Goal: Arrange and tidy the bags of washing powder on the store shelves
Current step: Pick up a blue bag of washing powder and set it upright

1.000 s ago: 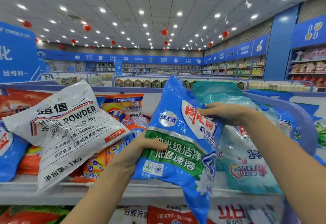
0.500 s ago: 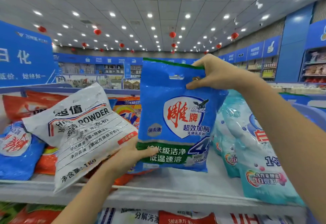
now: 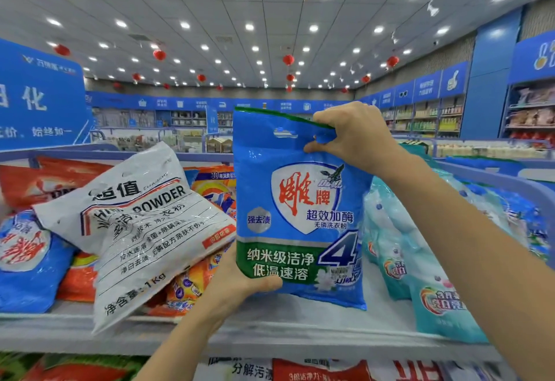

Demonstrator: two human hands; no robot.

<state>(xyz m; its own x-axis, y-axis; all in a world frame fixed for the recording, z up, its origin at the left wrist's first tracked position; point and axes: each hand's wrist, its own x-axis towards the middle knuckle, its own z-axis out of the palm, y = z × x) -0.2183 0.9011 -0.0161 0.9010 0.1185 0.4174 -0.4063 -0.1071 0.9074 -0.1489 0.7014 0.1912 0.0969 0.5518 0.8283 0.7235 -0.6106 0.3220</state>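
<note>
1. A person holds a blue washing powder bag (image 3: 300,200) upright with both hands, its printed front facing the camera, over the top shelf (image 3: 300,338) of a store display. Whether its bottom edge touches the shelf cannot be told.
2. The right hand (image 3: 351,137) pinches that bag's top right corner, fingers curled at the carry slot.
3. The left hand (image 3: 237,284) grips its lower left corner, thumb across the front.
4. Just left of the blue bag, a white bag (image 3: 141,224) printed "POWDER" lies tilted, its lower corner hanging past the shelf edge.
5. Behind the white bag, beside the held bag's left edge, is an orange bag (image 3: 210,185).
6. Further left of the held bag lie a red bag (image 3: 45,182) and a second blue bag (image 3: 27,260).
7. Just right of the held bag, teal bags (image 3: 435,305) stand in a row.
</note>
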